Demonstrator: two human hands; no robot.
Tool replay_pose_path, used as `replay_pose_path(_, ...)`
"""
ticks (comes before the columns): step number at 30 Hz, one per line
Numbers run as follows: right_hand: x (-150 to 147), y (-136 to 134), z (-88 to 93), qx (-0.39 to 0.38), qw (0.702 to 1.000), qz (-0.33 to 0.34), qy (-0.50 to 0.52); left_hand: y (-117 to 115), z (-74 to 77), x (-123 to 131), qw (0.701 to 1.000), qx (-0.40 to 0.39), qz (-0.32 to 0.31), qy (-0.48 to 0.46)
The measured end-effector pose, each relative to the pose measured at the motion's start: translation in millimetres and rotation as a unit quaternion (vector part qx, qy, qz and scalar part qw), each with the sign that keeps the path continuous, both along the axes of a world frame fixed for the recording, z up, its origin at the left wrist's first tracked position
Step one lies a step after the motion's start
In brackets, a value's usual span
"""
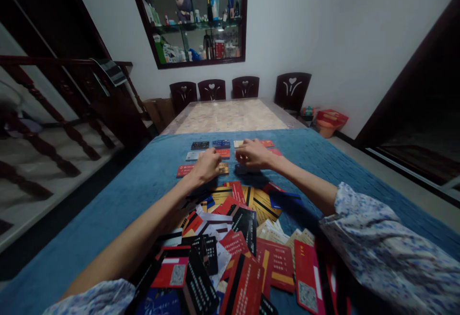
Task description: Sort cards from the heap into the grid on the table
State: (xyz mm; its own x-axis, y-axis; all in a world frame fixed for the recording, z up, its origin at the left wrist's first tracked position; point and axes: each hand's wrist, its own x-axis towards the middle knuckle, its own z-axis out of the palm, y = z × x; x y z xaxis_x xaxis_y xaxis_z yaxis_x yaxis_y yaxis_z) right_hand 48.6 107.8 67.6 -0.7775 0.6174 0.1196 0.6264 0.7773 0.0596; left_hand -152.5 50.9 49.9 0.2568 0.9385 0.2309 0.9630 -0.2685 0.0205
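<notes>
My left hand (209,164) is over the laid-out cards with its fingers curled together, beside a red-orange card (224,153) and a gold-brown card (224,169). Closed too, my right hand (250,154) hovers over the right-hand columns, close to a dark card (244,169) and a cream card (238,144). Whatever either hand pinches is hidden by the fingers. Rows also include a black card (200,145), a blue card (221,144), a pale blue card (193,156) and a red card (185,170). A loose heap of mixed cards (241,281) lies nearest me.
A blue cloth (140,180) covers the near part of the long table (230,116). Several dark chairs (293,89) stand at its far end. To the left runs a wooden railing (53,113); a red bag over a bin (328,121) sits on the right floor.
</notes>
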Motion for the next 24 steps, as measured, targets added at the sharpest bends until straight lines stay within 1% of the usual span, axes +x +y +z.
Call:
replay_pose_path(7,10,-26,-7.3,-0.004,0.999,0.035,0.033,-25,-9.5,3,0.999,0.002,-0.017,-0.047)
replay_pose_path(12,18,-46,-14.1,-0.022,0.995,0.076,0.065,-45,-9.4,11,0.998,-0.017,-0.013,-0.054)
replay_pose_path(17,26,-63,-21.8,-0.055,0.989,0.121,0.071,-61,-4.8,20,0.995,-0.084,-0.022,-0.057)
replay_pose_path(21,31,-70,-24.6,-0.055,0.99,0.112,0.069,-71,-0.1,25,0.985,-0.153,-0.072,-0.045)
replay_pose_path(24,34,-74,-23.9,-0.054,0.99,0.104,0.075,-76,3.6,29,0.977,-0.188,-0.093,-0.035)
